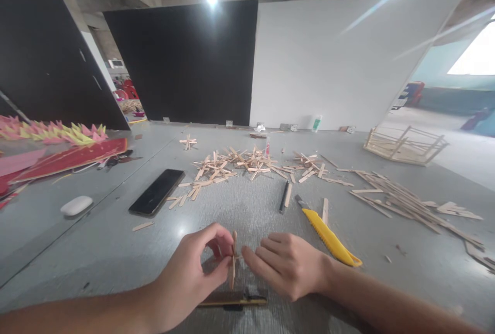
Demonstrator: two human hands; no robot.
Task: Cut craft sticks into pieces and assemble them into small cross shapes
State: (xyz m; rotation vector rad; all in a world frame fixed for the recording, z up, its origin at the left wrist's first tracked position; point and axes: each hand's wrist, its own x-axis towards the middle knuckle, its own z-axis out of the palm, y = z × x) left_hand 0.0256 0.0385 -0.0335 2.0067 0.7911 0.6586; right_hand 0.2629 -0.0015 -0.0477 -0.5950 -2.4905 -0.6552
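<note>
My left hand (201,267) pinches a small piece made of crossed wooden sticks (233,267), which stands upright above the grey table near the front. Just right of that piece is my right hand (284,264), its fingers curled, the index fingertip close to the sticks. Whether it grips anything is too small to tell. Below the hands lies a dark and gold pen-like object (251,301). A yellow cutter knife (328,233) rests beyond my right wrist.
On the table (247,210) are a black phone (157,192), a white case (76,205), a stick pile (228,164), a dark pen (284,197), long sticks (406,205) and a stick frame (404,146). Boards stand behind.
</note>
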